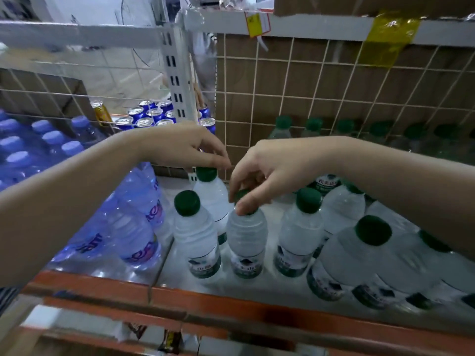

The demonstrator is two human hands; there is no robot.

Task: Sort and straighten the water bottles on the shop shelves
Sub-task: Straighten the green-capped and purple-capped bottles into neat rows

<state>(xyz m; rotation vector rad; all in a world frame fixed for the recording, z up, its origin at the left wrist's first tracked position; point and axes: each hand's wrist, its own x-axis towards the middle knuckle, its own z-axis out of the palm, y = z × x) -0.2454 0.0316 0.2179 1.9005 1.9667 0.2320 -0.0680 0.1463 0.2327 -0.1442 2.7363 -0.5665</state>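
Several clear water bottles with green caps stand on a white shelf [257, 289]. My right hand [267, 170] pinches the green cap of a front-row bottle [246, 240] from above. My left hand [187, 147] reaches over the bottle behind it [213, 194], its fingertips curled onto that bottle's green cap. Another upright bottle [196, 235] stands to the left, and one [299, 235] to the right. At the right, more green-capped bottles [359, 258] crowd together and lean.
Blue-tinted bottles [133, 227] with purple labels fill the left bay, with blue-capped ones [46, 142] behind. Blue cans [151, 116] sit beyond a wire grid [308, 98]. An upright post [177, 73] divides the bays. An orange rail [231, 304] edges the shelf front.
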